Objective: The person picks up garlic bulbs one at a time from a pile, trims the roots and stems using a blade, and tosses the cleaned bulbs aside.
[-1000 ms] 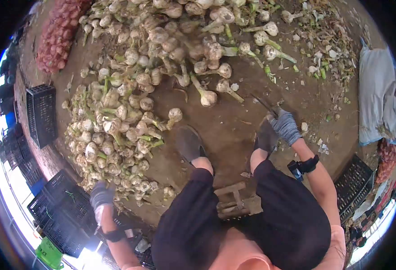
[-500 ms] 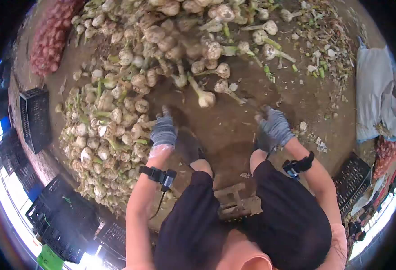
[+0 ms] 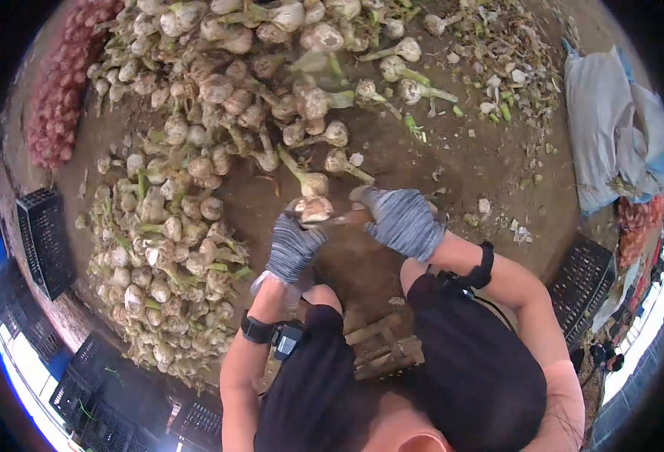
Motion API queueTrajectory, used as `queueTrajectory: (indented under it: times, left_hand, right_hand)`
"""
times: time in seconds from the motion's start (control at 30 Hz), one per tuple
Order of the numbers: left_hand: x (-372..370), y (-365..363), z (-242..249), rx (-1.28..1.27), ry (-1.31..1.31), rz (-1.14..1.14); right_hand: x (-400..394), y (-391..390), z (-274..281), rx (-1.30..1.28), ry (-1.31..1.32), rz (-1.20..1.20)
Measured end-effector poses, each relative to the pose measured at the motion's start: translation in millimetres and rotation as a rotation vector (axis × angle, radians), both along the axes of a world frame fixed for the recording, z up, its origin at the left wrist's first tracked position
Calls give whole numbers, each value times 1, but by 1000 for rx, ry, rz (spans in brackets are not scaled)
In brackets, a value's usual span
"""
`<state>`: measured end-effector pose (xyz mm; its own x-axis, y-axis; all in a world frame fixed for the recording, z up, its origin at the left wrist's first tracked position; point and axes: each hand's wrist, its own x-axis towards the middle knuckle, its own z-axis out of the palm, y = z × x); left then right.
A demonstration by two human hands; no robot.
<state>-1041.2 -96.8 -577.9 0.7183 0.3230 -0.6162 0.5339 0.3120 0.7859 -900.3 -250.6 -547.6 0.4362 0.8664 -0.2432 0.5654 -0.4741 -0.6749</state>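
In my gloved left hand (image 3: 293,247) is a garlic bulb (image 3: 314,209), held in front of my knees with its pale underside showing. My right hand (image 3: 403,220), in a matching grey striped glove, is wrapped round a small knife (image 3: 345,218); its blade points left and meets the edge of the bulb. The knife's handle is mostly hidden by the fingers. Just beyond the bulb, a loose garlic bulb with its stem (image 3: 313,182) lies on the ground, with another stemmed garlic (image 3: 339,162) to its right.
A large heap of garlic (image 3: 162,279) spreads along my left and across the far side. Cut stems and peelings (image 3: 524,75) litter the ground at far right, near white sacks (image 3: 599,128). Black crates (image 3: 45,241) stand left, another black crate (image 3: 582,290) right. A red net sack (image 3: 64,98) lies far left.
Both hands have come together in front of my knees. My left hand, earlier beside the heap, now has a garlic bulb; the right hand has moved left, bringing the knife to it.
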Motion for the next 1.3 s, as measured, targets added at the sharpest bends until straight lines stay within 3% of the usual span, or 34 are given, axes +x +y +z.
queueTrajectory:
  times: [0.07,0.1,0.13,0.2,0.23,0.3,0.33,0.4,0.43,0.47,0.53,0.6,0.67,0.73,0.83,0.93,0.97,1.03,1.07,1.1,1.17,1.27,1.3]
  left_hand:
    - [-1,-6,4,753,-196,-476]
    - [1,-9,11,501,-121,-358]
    - [-2,-11,5,499,-125,-363]
    - [-4,-13,-7,1139,-300,-682]
    - [-5,-14,-11,1141,-303,-684]
    - [9,-17,4,598,-162,-384]
    - [13,-17,16,592,-162,-392]
    - [22,-13,41,371,-54,-388]
    - [12,-21,19,-65,-92,12]
    - [19,-16,29,-57,-106,8]
    - [35,-15,57,-83,-115,60]
    - [40,-20,42,-44,-112,-14]
    - [43,-25,36,365,-308,-313]
    - [49,-27,36,460,-325,-400]
    - [56,-29,29,764,-441,-672]
    - [59,-28,32,730,-583,-535]
    - [57,-20,39,816,-630,-597]
    - [40,1,50,905,-584,-586]
    - [23,6,56,953,-550,-587]
    - [0,13,62,886,-302,-561]
    - [-46,35,81,1046,13,-497]
    - [-143,99,98,1332,726,-515]
    - [-151,115,128,1129,1150,-509]
  right_hand:
    - [2,7,7,-167,-40,140]
    - [1,8,10,-157,-70,155]
    - [2,7,9,-160,-71,149]
    - [5,4,7,-107,-231,123]
    - [6,4,7,-107,-233,119]
    - [10,2,4,-98,-167,99]
    - [13,-4,-1,-102,-164,91]
    - [35,-23,-15,-356,-443,304]
    - [61,-45,-19,-471,-332,82]
    - [84,-62,-20,-574,-223,-142]
    - [90,-72,0,-433,-275,-163]
    - [74,-81,4,-310,-304,-237]
    - [60,-69,-17,-142,75,-274]
    - [47,-50,-11,-174,213,-206]
    - [43,-23,6,-165,182,-189]
    - [55,-30,-24,-361,107,-129]
    - [57,-51,-41,-336,133,-202]
    - [58,-79,-54,-520,24,-199]
    - [61,-84,-53,-460,18,-203]
    - [57,-89,-51,-409,21,-218]
    - [58,-95,-64,-400,0,-212]
    - [50,-84,-62,-473,2,-229]
    - [47,-82,-61,-486,-1,-233]
